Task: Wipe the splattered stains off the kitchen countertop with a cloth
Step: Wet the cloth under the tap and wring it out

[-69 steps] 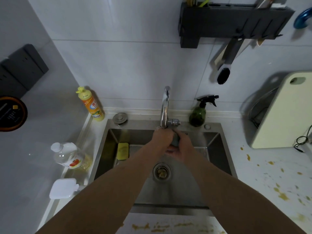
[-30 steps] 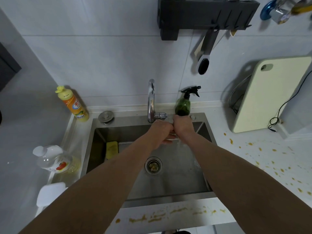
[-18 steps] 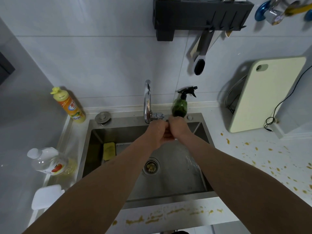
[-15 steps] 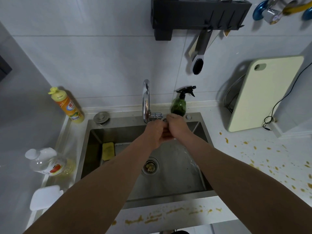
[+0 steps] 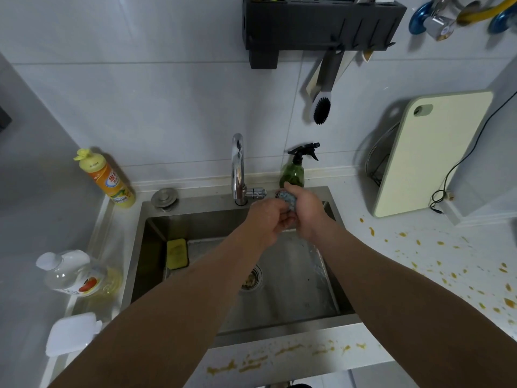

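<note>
Balled cloth [image 5: 288, 198], no clear axis

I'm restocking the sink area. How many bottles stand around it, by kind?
Orange dish soap bottle: 1
Green spray bottle: 1
Clear bottle with white cap: 1
Total: 3

A steel sink [image 5: 195, 204] holds a yellow sponge [image 5: 177, 253] at its left wall. Behind it stand a faucet [image 5: 237, 166], a green spray bottle [image 5: 294, 169] and an orange detergent bottle [image 5: 105, 177] — a pale cutting board [image 5: 428, 152] leans at the right, under a dark wall rack [image 5: 319, 22] with a hanging brush [image 5: 322, 106].
</note>
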Demonstrator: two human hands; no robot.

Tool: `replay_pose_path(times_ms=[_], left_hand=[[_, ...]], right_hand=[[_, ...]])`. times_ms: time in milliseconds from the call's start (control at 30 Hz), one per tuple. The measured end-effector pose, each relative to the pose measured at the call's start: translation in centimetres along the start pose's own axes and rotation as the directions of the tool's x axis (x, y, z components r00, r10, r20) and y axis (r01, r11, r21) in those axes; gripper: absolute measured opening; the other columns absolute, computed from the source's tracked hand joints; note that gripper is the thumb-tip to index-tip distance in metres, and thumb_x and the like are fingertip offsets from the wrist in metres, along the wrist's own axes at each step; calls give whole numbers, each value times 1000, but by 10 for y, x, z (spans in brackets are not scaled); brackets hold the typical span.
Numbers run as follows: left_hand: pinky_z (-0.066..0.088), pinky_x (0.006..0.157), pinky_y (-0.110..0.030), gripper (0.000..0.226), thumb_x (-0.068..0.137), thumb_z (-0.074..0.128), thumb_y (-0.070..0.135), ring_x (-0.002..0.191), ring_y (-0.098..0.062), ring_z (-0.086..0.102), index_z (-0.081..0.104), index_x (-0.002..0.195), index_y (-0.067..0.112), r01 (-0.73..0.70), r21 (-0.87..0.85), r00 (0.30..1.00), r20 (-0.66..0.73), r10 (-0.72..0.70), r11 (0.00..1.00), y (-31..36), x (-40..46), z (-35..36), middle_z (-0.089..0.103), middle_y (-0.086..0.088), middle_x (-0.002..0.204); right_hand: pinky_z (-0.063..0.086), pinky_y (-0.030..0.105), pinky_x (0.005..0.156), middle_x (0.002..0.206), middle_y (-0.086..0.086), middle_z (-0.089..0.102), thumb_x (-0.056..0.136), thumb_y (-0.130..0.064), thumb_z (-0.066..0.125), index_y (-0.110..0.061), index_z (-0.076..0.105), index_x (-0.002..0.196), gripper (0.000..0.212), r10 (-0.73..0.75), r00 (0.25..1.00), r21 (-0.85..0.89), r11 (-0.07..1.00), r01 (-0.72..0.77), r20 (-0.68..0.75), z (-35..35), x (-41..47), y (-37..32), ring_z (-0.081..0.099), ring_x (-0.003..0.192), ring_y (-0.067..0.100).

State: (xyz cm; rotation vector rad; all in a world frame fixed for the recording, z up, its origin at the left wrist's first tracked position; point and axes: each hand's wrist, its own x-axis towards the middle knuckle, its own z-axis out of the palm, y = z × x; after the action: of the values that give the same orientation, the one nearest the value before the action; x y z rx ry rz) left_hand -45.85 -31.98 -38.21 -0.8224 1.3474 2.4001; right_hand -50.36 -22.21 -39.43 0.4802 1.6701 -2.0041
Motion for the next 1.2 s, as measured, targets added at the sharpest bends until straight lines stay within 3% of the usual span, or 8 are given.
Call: replay_pose_path(times_ms=[133, 267, 400, 533, 667, 833, 967, 1200], left_hand=[[60, 66, -27, 30, 101, 53, -4, 72, -16, 69, 59, 130, 2, 32, -107, 992, 125, -19, 994, 3, -3, -3, 73, -8, 80], [58, 58, -26, 23, 98, 66, 5, 65, -14, 68, 66, 121, 3, 78, -27, 991, 107, -75, 997, 4, 2, -10, 72, -6, 77], [48, 52, -23, 34, 88, 80, 24, 62, -9, 52, 70, 119, 13, 180, 72, 984, -7, -180, 981, 1, 6, -14, 63, -1, 83], [46, 52, -25, 46, 80, 87, 38, 62, -10, 44, 68, 116, 18, 273, 85, 961, -67, -268, 958, -1, 7, -12, 49, 0, 77], [44, 51, -25, 32, 85, 83, 37, 62, -12, 45, 63, 100, 18, 290, 154, 957, -66, -283, 945, 9, 8, -8, 46, 2, 70], [37, 51, -23, 30, 82, 81, 40, 56, -11, 45, 63, 88, 17, 52, 469, 997, 29, -74, 882, 13, 4, -16, 53, 3, 65], [41, 57, -26, 30, 78, 73, 41, 60, -12, 49, 64, 93, 17, -71, 396, 994, 110, 30, 916, 16, -5, -19, 57, 4, 74], [55, 87, -41, 61, 60, 72, 83, 85, -14, 65, 67, 87, 28, -257, 492, 966, 120, 228, 832, 35, -11, 1, 69, 3, 90]], right_hand=[[56, 34, 73, 95, 15, 69, 98, -38, 53, -8, 72, 94, 35, -5, 975, 235, 971, -49, 223, 2, -3, -14, 68, 81, 26], [50, 42, 91, 105, 18, 69, 105, -45, 42, -1, 72, 104, 53, -27, 982, 167, 986, -4, 184, 6, -6, -17, 64, 97, 33], [60, 40, 82, 107, 21, 72, 103, -33, 51, 1, 66, 118, 40, -81, 986, 207, 977, 50, 146, 10, -6, -12, 70, 106, 36], [60, 39, 77, 93, 16, 68, 94, -7, 62, -2, 64, 102, 9, -110, 970, 318, 947, 36, 216, 18, -9, -18, 69, 89, 30], [59, 36, 70, 82, 13, 65, 88, 8, 53, -3, 63, 91, 15, -99, 975, 446, 895, 1, 197, 20, -5, -21, 66, 66, 22], [41, 19, 43, 80, 5, 64, 91, -6, 67, -8, 67, 98, 7, -94, 990, 307, 950, 58, 104, 10, -3, -29, 52, 51, 9], [22, 18, 33, 67, -2, 50, 89, -29, 76, -14, 64, 88, 19, -78, 995, 198, 978, 66, 55, 2, -6, -40, 32, 42, 5], [31, 24, 39, 57, 1, 52, 91, -60, 58, -19, 58, 68, 46, -122, 985, -239, 967, 90, -125, 12, -21, -37, 39, 41, 14]])
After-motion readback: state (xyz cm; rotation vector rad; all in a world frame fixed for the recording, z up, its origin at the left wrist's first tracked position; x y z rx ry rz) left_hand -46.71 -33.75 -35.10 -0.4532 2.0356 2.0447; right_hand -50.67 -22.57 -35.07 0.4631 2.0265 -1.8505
